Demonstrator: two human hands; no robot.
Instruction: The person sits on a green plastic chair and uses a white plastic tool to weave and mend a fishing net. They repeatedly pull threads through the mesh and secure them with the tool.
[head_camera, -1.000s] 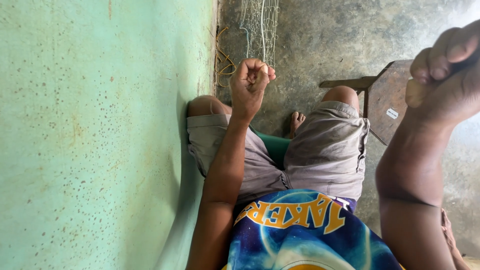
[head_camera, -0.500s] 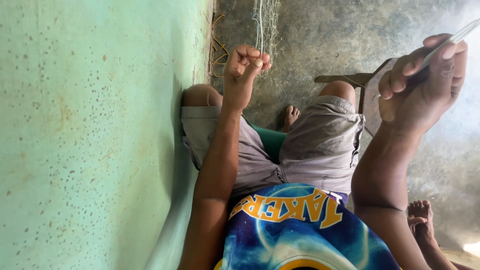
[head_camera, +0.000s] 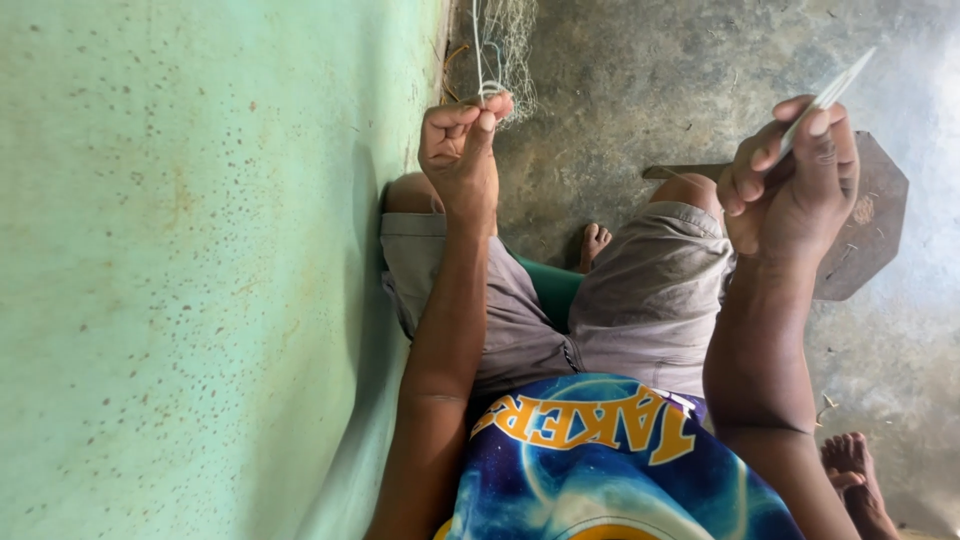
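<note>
Left hand (head_camera: 462, 150): raised beside the green wall (head_camera: 190, 270), forearm running up from the lap, fingers curled into a closed grip.
Left grip: pinched shut on the net strands, thumb and forefinger pressed together at the top of the fist.
Net (head_camera: 500, 45): pale, fine mesh hung in front of the knees, near the wall; its lower strands are gathered into the left hand.
Right hand (head_camera: 795, 180): held up well apart from the left, wrist bent back, palm turned toward the body.
Right grip: closed on the netting needle, held between thumb and first fingers.
Netting needle (head_camera: 835, 85): thin, flat, pale tool, pointed up and away from the net; no line from it to the net can be made out.
Wooden board (head_camera: 865, 215): dark, flat piece lying on the concrete floor (head_camera: 650, 90) behind the right hand.
Seat: a green edge is visible between the grey shorts (head_camera: 640, 300); the rest is hidden.
Handling judgement: the mesh is best kept taut in the left pinch, so that the needle can be passed cleanly through a single loop without neighbouring strands being snagged.
</note>
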